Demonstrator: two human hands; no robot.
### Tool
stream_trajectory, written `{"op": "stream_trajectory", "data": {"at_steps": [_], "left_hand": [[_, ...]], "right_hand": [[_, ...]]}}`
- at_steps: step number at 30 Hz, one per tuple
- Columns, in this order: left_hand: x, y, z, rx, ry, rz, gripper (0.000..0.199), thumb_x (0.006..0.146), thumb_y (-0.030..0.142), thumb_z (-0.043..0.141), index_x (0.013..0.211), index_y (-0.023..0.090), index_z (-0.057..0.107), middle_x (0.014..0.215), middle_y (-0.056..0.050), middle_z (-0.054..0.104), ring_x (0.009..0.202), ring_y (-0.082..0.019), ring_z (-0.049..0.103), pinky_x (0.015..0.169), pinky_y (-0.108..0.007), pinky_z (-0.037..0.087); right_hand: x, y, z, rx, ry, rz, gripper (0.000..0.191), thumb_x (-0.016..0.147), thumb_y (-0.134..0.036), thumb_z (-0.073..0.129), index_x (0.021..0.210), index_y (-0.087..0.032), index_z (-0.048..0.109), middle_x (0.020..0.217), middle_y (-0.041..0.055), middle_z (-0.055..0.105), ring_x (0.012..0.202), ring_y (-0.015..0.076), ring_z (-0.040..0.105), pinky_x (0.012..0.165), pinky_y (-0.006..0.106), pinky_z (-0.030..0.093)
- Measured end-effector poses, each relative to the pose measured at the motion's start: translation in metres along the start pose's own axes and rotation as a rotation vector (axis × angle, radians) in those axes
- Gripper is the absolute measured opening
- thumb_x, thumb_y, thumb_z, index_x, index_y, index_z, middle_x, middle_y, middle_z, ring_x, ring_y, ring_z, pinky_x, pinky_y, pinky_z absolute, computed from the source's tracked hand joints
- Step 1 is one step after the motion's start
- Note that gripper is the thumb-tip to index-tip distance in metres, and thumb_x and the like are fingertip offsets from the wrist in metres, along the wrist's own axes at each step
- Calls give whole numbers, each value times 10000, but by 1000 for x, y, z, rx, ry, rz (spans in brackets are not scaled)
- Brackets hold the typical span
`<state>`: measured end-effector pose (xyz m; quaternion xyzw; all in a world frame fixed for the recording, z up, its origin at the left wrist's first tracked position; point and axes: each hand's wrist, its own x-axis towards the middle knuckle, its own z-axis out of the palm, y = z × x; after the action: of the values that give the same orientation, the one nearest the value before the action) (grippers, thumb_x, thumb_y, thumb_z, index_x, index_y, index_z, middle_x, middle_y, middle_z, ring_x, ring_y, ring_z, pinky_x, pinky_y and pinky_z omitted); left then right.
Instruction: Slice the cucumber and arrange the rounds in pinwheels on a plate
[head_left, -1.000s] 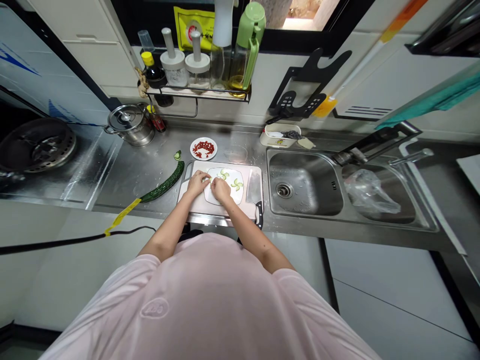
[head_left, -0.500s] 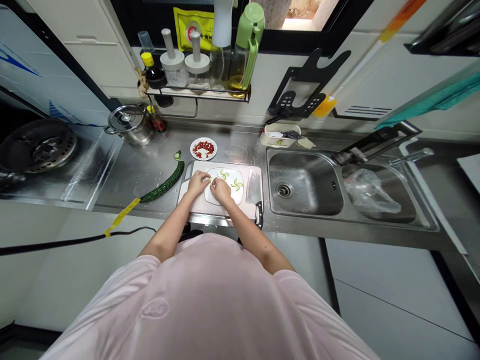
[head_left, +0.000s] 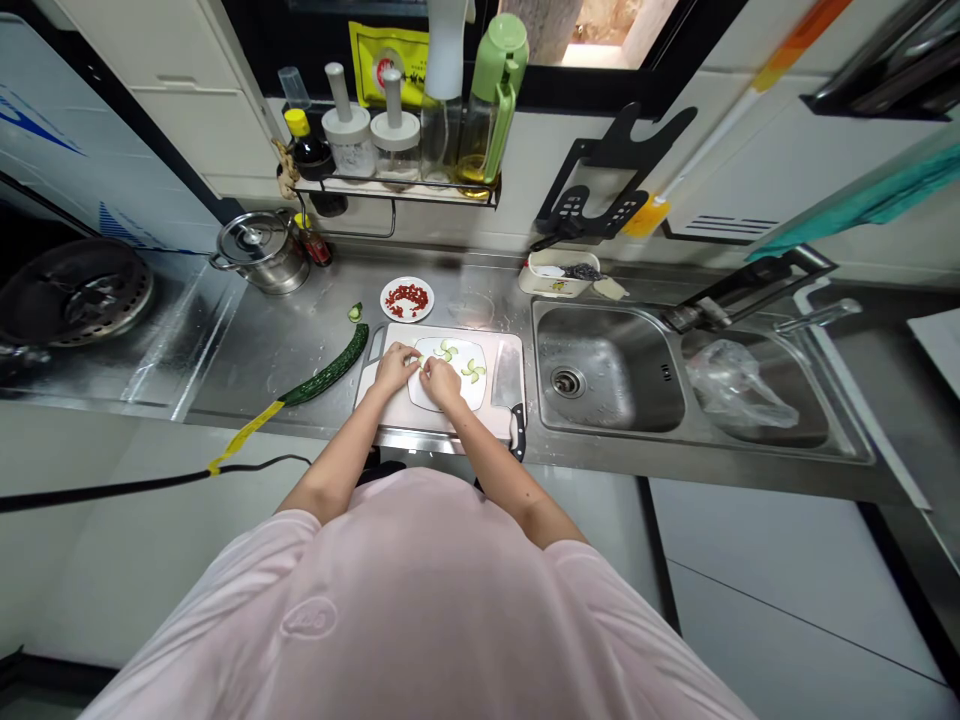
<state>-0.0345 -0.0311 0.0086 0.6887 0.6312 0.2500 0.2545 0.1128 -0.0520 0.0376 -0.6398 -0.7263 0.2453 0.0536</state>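
My left hand [head_left: 393,368] and my right hand [head_left: 441,382] meet over the left part of a white square plate [head_left: 469,398]. Both have their fingers pinched, around something too small to make out; a bit of pale green shows between them. Green slices in pinwheel shapes [head_left: 473,371] lie on the plate. Under it is a pinkish cutting board [head_left: 499,350], with a knife [head_left: 517,430] along its right side. A dark green cucumber [head_left: 330,370] lies left of the board, a cut end piece [head_left: 355,312] above it. Behind the board stands a round plate of chopped red pieces [head_left: 407,299].
A steel pot [head_left: 264,252] and a small red bottle [head_left: 315,243] stand at the back left, a burner [head_left: 75,292] further left. To the right are a sink [head_left: 611,370], a second basin with a plastic bag [head_left: 735,385], and a cream container [head_left: 559,285]. Bottles line a wall rack [head_left: 397,190].
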Motion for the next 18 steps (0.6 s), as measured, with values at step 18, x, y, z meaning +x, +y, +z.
{"op": "stream_trajectory", "data": {"at_steps": [18], "left_hand": [[-2, 4, -1, 9, 24, 6, 228, 785, 258, 595, 984, 220, 699, 958, -46, 590, 809, -153, 563, 790, -283, 461]], "right_hand": [[0, -2, -2, 6, 0, 32, 237, 937, -342, 423, 1040, -202, 584, 1064, 89, 639, 937, 195, 586, 723, 266, 412]]}}
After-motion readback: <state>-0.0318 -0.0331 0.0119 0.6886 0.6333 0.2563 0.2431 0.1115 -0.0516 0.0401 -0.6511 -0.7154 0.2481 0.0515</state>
